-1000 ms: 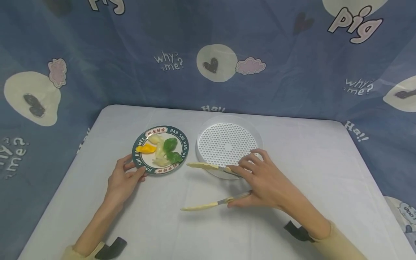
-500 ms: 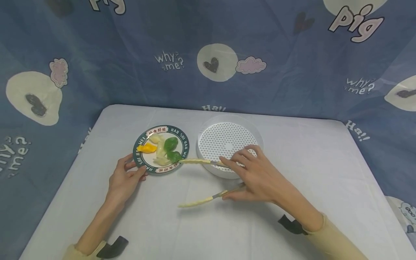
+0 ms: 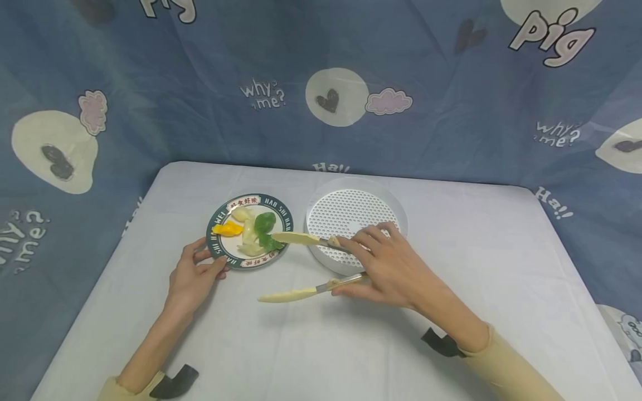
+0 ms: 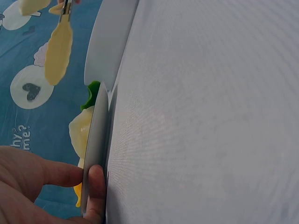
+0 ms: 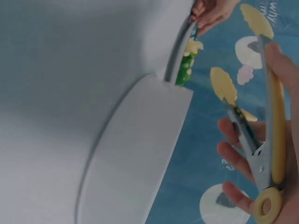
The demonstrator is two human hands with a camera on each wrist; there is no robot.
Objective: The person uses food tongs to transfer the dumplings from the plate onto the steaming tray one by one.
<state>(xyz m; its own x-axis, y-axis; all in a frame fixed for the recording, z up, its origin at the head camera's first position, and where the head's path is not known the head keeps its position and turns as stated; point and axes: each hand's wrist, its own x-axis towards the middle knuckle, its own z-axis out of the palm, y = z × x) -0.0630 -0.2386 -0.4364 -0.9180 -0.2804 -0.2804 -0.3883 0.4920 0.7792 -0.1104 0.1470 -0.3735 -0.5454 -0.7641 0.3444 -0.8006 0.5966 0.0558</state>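
Note:
My right hand (image 3: 393, 267) holds a pair of tongs (image 3: 296, 238) with pale yellow leaf-shaped tips, spread wide apart. The upper tip reaches over the right edge of the plate, beside the green pieces; the lower tip hangs nearer me over the tablecloth. Nothing sits between the tips. My left hand (image 3: 190, 278) pinches the near-left rim of a green-bordered plate (image 3: 278, 209), thumb above and fingers below in the left wrist view. Pale dumpling-like pieces (image 3: 249, 231), glossy green pieces (image 3: 264, 223) and a yellow-orange piece (image 3: 228, 228) lie on the plate.
Right of the plate stands a round white tray (image 3: 341, 211) with a perforated floor and raised wall, partly covered by my right hand. A white cloth (image 3: 311, 356) covers the table. A blue printed curtain (image 3: 210, 111) rises behind the table's far edge.
My right hand has moved left with the tongs, bringing the upper tip from beside the tray to over the plate's right edge. The left hand and plate have barely moved.

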